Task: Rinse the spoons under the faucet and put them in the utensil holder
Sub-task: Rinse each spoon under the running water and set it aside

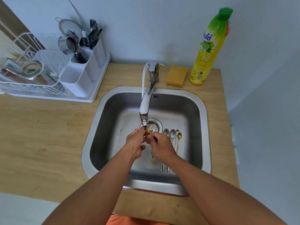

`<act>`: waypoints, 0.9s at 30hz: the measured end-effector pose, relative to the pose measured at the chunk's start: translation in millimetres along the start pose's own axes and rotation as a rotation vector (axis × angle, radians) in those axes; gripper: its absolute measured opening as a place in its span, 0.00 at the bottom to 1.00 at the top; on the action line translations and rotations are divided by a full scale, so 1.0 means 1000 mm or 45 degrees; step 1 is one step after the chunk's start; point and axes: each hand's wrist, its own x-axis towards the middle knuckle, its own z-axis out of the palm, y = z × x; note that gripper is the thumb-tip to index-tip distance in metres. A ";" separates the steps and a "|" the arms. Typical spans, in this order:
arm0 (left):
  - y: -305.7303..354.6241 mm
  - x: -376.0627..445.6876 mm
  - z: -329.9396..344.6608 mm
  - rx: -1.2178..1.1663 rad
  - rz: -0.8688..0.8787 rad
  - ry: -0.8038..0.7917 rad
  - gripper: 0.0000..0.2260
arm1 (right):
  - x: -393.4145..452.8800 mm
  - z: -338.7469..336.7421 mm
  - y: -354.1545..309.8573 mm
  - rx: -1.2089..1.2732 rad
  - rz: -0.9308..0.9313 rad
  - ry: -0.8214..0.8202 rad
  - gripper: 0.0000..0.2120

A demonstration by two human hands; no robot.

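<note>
At frame centre, the left hand (135, 142) and right hand (159, 143) both pinch one spoon (148, 132) directly beneath the faucet (145, 109) outlet for rinsing. Four spoons (172, 135) wait in the sink (205, 127). The utensil holder (81, 73) stands upper left.

Sink (204, 111) set in counter (48, 135); faucet (146, 98) behind, reaching over basin; spoons (172, 140) in basin, right of drain (154, 125); utensil holder (84, 69) back-left; sponge (177, 75), bottle (209, 51) back-right
</note>
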 end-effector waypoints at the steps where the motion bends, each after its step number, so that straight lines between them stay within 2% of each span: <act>1: 0.001 0.001 0.000 0.016 0.007 0.003 0.10 | 0.000 -0.001 0.000 0.045 0.001 0.004 0.10; 7: 0.000 0.003 -0.010 0.117 0.064 -0.175 0.10 | 0.002 -0.014 0.002 0.218 0.068 -0.081 0.12; 11: 0.005 0.005 -0.020 0.049 0.090 -0.433 0.11 | 0.005 -0.022 -0.002 0.461 0.249 -0.211 0.12; 15: 0.012 0.009 -0.027 0.178 0.169 -0.563 0.12 | 0.008 -0.028 -0.007 0.703 0.377 -0.372 0.11; 17: 0.015 0.010 -0.029 0.268 0.196 -0.536 0.10 | 0.009 -0.029 -0.006 0.684 0.405 -0.396 0.11; 19: 0.018 0.008 -0.029 0.388 0.235 -0.426 0.06 | 0.008 -0.028 -0.005 0.575 0.383 -0.388 0.11; 21: 0.018 0.007 -0.029 0.477 0.278 -0.339 0.07 | 0.006 -0.026 -0.005 0.446 0.314 -0.359 0.11; 27: 0.014 0.006 -0.025 0.489 0.395 -0.132 0.06 | 0.006 -0.018 -0.009 0.182 0.128 -0.262 0.13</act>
